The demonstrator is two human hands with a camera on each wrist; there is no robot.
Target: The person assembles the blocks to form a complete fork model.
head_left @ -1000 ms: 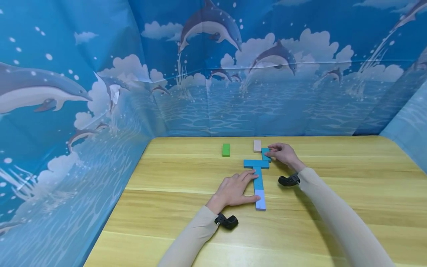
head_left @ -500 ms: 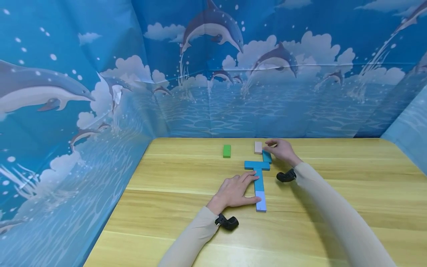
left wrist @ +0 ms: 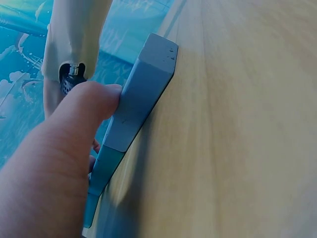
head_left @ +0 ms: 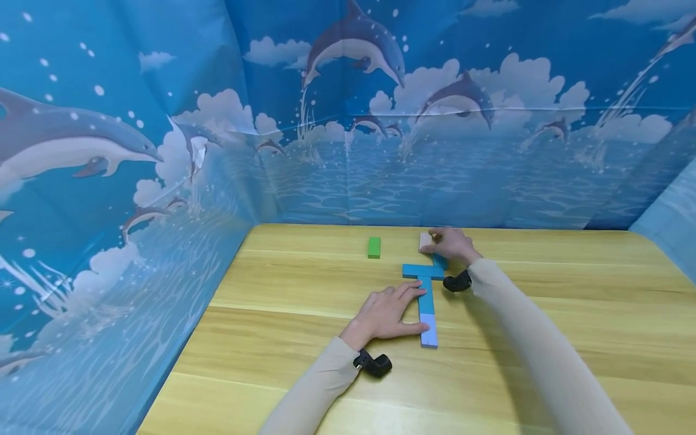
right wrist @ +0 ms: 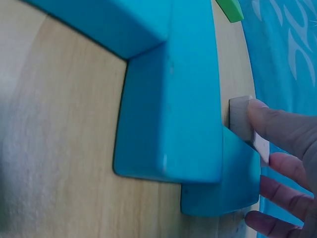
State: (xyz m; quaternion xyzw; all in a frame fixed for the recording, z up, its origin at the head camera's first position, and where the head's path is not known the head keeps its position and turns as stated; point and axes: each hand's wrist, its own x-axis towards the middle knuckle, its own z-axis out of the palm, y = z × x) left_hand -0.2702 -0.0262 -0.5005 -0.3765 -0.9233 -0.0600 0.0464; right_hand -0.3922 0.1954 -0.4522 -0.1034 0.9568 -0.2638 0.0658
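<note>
My left hand (head_left: 383,314) lies beside a column of two blocks. Its fingertips rest on the blue block (head_left: 429,305), and its thumb touches the lavender block (head_left: 429,338) at the near end. Across the column's far end sits another blue block (head_left: 415,270), forming a T. A teal block (head_left: 440,261) touches the crossbar's right end and is partly covered by my right hand (head_left: 455,244). That hand pinches a pale pink block (head_left: 425,241) between thumb and index finger; in the right wrist view the pale block (right wrist: 239,119) stands just behind the teal one.
A green block (head_left: 374,248) lies apart, left of the pale one near the wooden table's (head_left: 304,278) far edge. A dolphin-printed curtain (head_left: 380,175) rises behind and along the left side. Each wrist carries a small black camera.
My right hand has let go of the teal block, moved left and away from me, and taken hold of the pale pink block. The left hand keeps its place on the column.
</note>
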